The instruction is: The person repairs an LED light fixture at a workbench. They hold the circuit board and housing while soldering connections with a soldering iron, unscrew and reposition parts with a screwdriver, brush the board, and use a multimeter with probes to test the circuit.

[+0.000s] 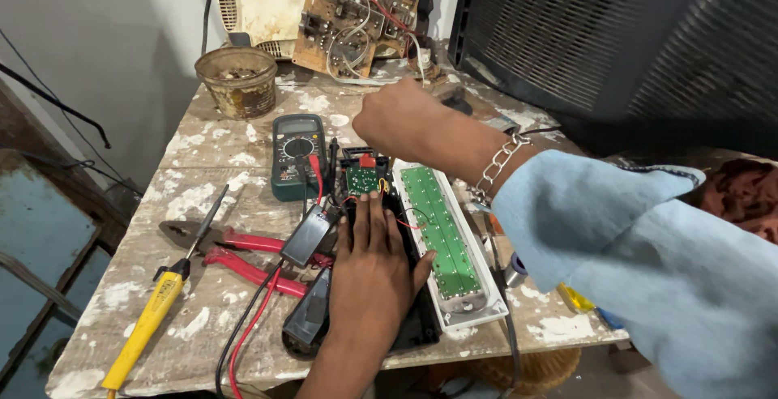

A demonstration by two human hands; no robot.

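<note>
On the paint-spattered workbench (203, 204), your left hand (369, 273) lies flat and open, palm down, fingers stretched forward and pressing on the black casing (417, 326) of an opened device; it grips nothing. Your fingertips (366, 201) touch the near edge of a small green circuit board (361, 179) that sits at the far end of that casing, with a red part just behind it and thin red and yellow wires at its right side.

Your right hand (397, 119) hovers farther back over the bench, past the green board, loosely curled with its knuckles up. Whether it holds anything you cannot tell, since the fingers are turned away. A chain bracelet (496, 168) hangs at that wrist, below a light blue sleeve (632, 253).

Just beside your left hand on the right lies a long white tray with a green LED panel (442, 233), touching the black casing. On the left of the hand rest two small black blocks, red-handled pliers (243, 257) and a yellow-handled screwdriver (158, 306). A green multimeter (297, 156) lies beyond them, its red and black leads trailing toward you. At the far end stand a rusty tin (237, 81) and an old bare circuit board (356, 14).
</note>
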